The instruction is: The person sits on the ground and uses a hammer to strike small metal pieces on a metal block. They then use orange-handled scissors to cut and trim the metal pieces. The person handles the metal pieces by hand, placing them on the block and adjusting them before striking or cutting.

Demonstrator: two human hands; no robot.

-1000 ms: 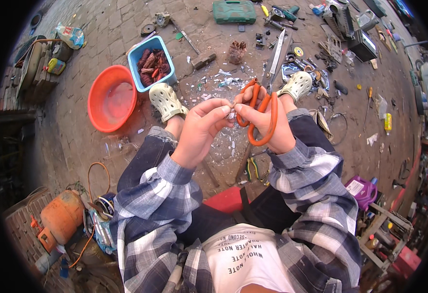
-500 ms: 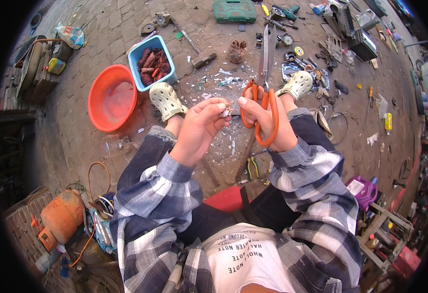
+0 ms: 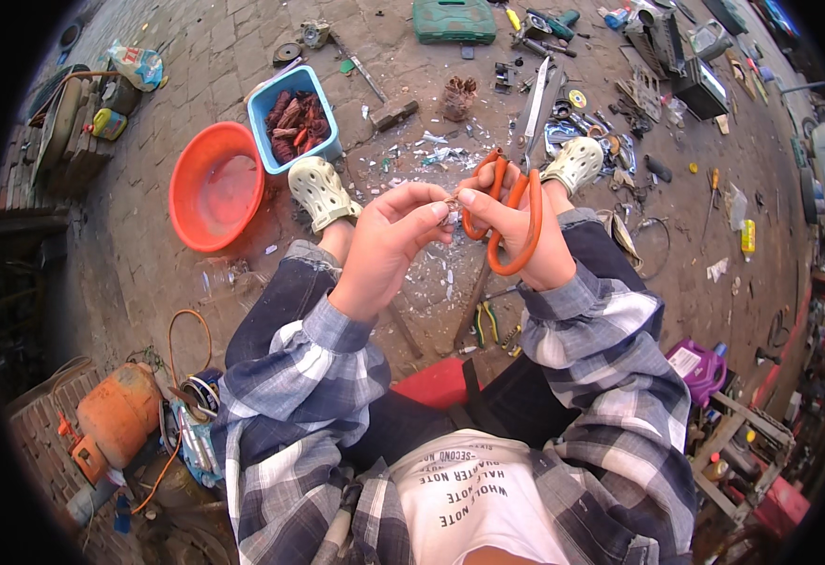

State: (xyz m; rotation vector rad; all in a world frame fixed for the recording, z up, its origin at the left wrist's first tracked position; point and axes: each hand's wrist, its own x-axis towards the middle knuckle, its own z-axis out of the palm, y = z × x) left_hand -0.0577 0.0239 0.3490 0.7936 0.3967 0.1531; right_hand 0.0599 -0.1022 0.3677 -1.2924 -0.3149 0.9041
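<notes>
My left hand [image 3: 384,250] pinches a small copper-coloured and whitish scrap [image 3: 452,201] between thumb and fingertips; its exact kind is too small to make out. Close by, my right hand [image 3: 546,250] is wrapped through the orange handles of large shears [image 3: 535,221]. Their long blades point away from me, slightly apart. The right thumb and forefinger meet the scrap at the left fingertips. Beyond the hands, a bundle of brownish strands [image 3: 458,99] stands on the ground. Pale shreds [image 3: 440,155] lie scattered between my shoes.
A light blue bin [image 3: 333,151] holds reddish-brown bundles, beside an orange-red basin [image 3: 179,193]. A hammer [image 3: 393,115] lies beyond. Pliers [image 3: 486,325] rest below my hands. Tools and metal parts [image 3: 591,137] spread at right, a green case [image 3: 453,21] farther off. An orange gas cylinder [image 3: 120,414] stands lower left.
My right hand has come in to the left fingertips, its thumb and forefinger now at the scrap. The shears' blades have tilted to the right, and less of the scrap shows.
</notes>
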